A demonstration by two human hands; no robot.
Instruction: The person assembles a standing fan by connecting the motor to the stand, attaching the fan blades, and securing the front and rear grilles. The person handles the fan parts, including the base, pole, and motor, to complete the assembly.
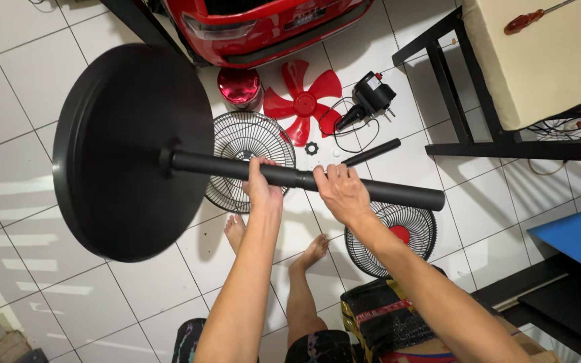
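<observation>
Head view: my left hand point(261, 187) and right hand point(339, 191), fingers wrapped round black fan-stand pole point(290, 176), held level above tiled floor point(28, 101). Round base point(126, 151) likely heavy, rigid; I'd grip nearer it.

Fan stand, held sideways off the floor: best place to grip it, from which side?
Grip the pole, wrapping from above as the left hand and right hand do. Favour the end by the base: the wide disc likely carries the weight and offers no handhold.

red car point(263, 27): top cut off | screwdriver point(532, 19): tip cut off
</observation>
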